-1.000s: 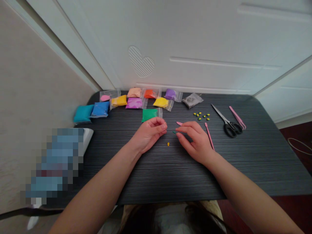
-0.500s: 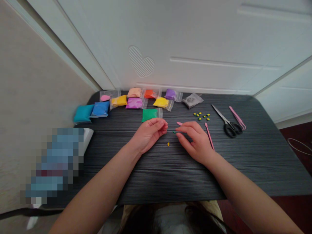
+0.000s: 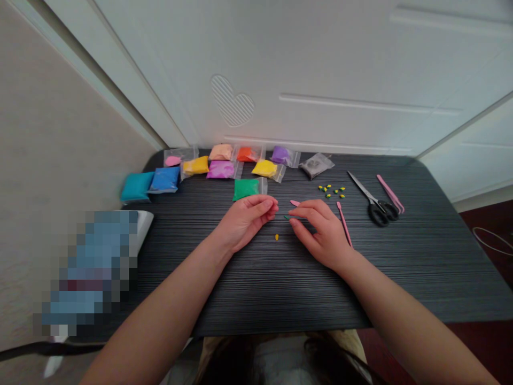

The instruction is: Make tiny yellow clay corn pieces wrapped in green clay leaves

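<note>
The left hand [image 3: 252, 219] is above the dark table [image 3: 280, 289], its fingers curled in and the thumb laid along the index; whether anything sits inside the curl, I cannot tell. Facing it, the right hand [image 3: 320, 232] has thumb and index tips close together with a slight gap behind them. A tiny green bit [image 3: 286, 217] shows right at those tips — pinched or just lying there, I cannot tell which. A yellow bit [image 3: 276, 237] lies on the table between the hands, on their near side.

A pink tool [image 3: 294, 203] pokes out from beyond the right index, partly hidden; a pink stick [image 3: 344, 224] lies just right of that hand. Farther off are seven yellow-green pieces [image 3: 328, 195], then scissors [image 3: 372, 202] and pink tweezers [image 3: 388, 191]. The green bag [image 3: 246, 189] lies just beyond the left hand.
</note>
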`<state>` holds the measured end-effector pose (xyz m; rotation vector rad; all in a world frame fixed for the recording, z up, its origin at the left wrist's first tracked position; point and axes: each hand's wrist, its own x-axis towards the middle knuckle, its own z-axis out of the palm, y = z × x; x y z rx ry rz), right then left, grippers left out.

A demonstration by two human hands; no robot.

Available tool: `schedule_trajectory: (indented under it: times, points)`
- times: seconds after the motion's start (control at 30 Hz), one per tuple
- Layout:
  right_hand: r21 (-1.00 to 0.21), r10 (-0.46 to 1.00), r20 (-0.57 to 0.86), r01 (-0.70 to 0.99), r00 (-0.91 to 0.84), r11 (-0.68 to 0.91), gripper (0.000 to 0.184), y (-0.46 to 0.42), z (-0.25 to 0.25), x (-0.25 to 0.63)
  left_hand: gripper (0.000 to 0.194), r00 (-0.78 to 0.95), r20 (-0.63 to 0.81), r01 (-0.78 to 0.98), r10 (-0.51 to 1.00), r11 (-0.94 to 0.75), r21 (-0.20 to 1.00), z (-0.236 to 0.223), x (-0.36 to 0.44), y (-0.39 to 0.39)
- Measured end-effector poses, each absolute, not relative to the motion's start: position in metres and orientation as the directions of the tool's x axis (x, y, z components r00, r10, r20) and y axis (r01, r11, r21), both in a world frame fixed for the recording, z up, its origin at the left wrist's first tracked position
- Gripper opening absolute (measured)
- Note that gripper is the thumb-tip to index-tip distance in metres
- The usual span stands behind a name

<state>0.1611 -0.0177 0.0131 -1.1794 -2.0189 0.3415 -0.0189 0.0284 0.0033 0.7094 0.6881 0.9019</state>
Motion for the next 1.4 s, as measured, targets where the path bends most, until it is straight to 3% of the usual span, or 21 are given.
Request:
schedule_trajectory:
  times: [0.27, 0.6, 1.4]
  points:
    - [-0.555, 0.833, 0.470, 0.635, -0.293, 0.537, 0.020, -0.0176, 0.0134, 0.1608, 0.008, 0.487, -0.146, -0.471, 0.861, 0.400, 0.786, -0.0002, -0.0199, 0.0300]
    - [-0.552, 0.832, 0.466, 0.637, -0.300, 0.539, 0.020, -0.0176, 0.0121, 0.1603, 0.005, 0.465, -0.202, -0.445, 0.862, 0.425, 0.788, 0.0030, -0.0193, 0.0281]
    - [-0.551, 0.840, 0.451, 0.646, -0.301, 0.527, 0.020, -0.0178, 0.0118, 0.1595, 0.035, 0.501, -0.214, -0.455, 0.839, 0.465, 0.759, 0.0020, -0.0201, 0.0296]
